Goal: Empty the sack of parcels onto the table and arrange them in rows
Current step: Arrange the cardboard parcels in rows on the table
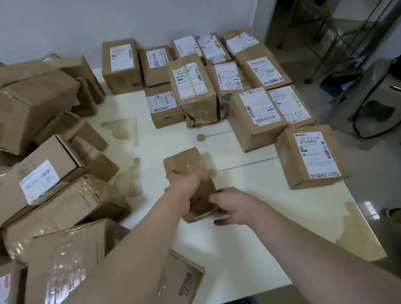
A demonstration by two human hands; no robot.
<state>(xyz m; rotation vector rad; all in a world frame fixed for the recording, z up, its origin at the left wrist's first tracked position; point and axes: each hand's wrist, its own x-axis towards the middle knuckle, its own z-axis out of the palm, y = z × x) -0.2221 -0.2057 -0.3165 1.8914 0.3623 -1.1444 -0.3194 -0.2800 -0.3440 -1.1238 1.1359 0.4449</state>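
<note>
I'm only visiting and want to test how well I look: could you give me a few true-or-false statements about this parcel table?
1. The left hand and the right hand both hold one brown parcel. True.
2. The rowed parcels at the far right lie label up. True.
3. The held parcel shows a white label. False: its visible face is plain brown.
4. The loose pile sits on the right. False: it is on the left.

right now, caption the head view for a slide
Mid-sort, left hand and right hand hold a brown parcel at the table, between rows and heap.
</note>
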